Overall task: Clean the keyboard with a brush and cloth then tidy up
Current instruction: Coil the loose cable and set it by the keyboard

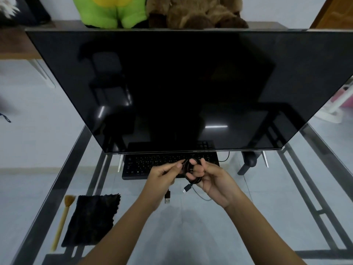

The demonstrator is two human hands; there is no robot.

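Coiling goes best if the right hand (208,178), fingers pinched on the black cable coil (191,170), stays steady while the left hand (164,174), fingertips clamped on the strand, feeds loops evenly beside them.

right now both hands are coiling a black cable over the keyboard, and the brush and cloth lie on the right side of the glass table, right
Not quite. The head view shows the brush and cloth on the left side of the glass table. The rest holds: the left hand and right hand are coiling a black cable over the keyboard.
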